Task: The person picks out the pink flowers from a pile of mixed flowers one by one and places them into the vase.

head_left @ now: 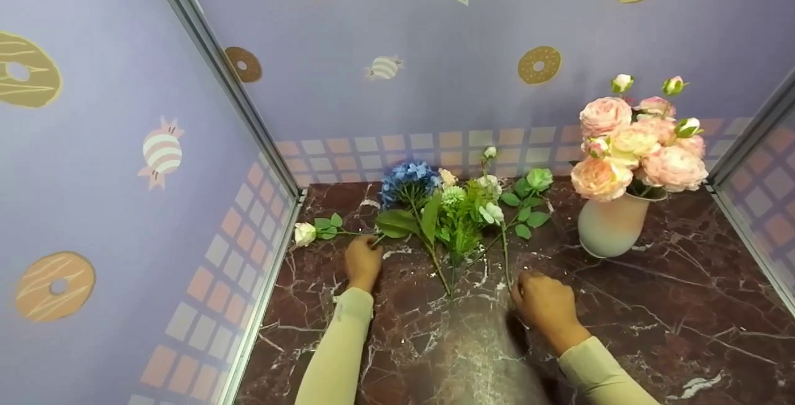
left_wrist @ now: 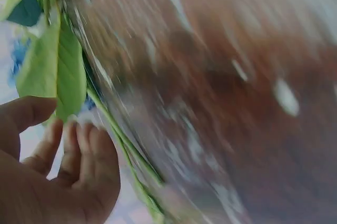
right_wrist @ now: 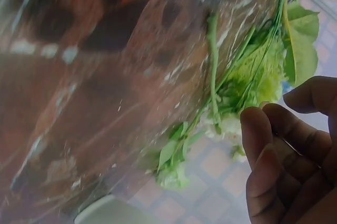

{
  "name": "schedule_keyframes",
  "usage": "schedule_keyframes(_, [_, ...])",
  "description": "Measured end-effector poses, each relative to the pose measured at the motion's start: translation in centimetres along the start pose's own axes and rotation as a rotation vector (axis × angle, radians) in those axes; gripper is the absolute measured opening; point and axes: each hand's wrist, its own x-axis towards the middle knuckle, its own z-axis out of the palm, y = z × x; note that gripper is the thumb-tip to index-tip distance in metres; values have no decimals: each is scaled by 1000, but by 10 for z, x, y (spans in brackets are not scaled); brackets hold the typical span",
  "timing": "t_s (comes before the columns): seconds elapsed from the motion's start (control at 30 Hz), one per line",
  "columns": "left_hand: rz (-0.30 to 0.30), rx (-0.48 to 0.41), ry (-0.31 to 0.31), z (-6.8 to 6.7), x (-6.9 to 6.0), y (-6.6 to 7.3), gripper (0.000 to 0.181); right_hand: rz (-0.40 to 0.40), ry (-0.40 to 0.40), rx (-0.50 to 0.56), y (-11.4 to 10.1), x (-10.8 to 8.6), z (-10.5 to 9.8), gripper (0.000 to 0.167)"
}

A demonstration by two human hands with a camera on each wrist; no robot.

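My left hand (head_left: pixel 362 263) is at the stem end of a pale rose (head_left: pixel 305 234) lying at the table's left. In the left wrist view its thumb and fingers stand apart, beside a broad green leaf (left_wrist: pixel 52 74) and stems. My right hand (head_left: pixel 546 305) is next to the lower end of a white flower's stem (head_left: pixel 505 256). Loosely bent fingers show in the right wrist view, with nothing visible between them. Between the hands lie a blue hydrangea (head_left: pixel 408 181), feathery greenery (head_left: pixel 459 231), white blossoms (head_left: pixel 492 213) and a green rose (head_left: pixel 539 179).
A pale vase (head_left: pixel 612 228) stands at the right, filled with pink and peach flowers (head_left: pixel 674 169). The dark marbled table (head_left: pixel 658 318) meets a purple patterned back wall (head_left: pixel 447 94) and side panels with metal frame strips.
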Motion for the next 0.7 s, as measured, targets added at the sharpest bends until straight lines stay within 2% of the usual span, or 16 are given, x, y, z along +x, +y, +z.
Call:
schedule_keyframes(0.07, [10, 93, -37, -8, -6, 22, 25, 1, -10, 8, -3, -2, -1, 31])
schedule_keyframes(0.1, [2, 179, -66, -16, -10, 36, 28, 0, -9, 12, -4, -3, -1, 31])
schedule_keyframes(0.2, [13, 372, -149, -16, -7, 37, 30, -4, 0, 15, -7, -6, -2, 34])
schedule_keyframes(0.23, [16, 411, -176, -17, -7, 37, 29, -3, -1, 15, -7, -7, -2, 34])
schedule_keyframes(0.3, [41, 470, -201, -6, 1, 21, 21, -13, 20, 5, -7, -9, -2, 37])
schedule_keyframes(0.4, [30, 480, -223, 11, 12, -1, 19, -29, 38, -20, -6, -13, -2, 38])
schedule_keyframes(0.47, [57, 500, -225, 28, 21, -22, 20, -43, 50, -32, -6, -15, -1, 37])
schedule_keyframes(0.6, [126, 524, -251, 43, 28, -32, 24, -36, 31, -33, -3, -17, 1, 33])
schedule_keyframes(0.7, [151, 441, -262, 46, 28, -29, 21, -20, 11, -26, -1, -18, 0, 30])
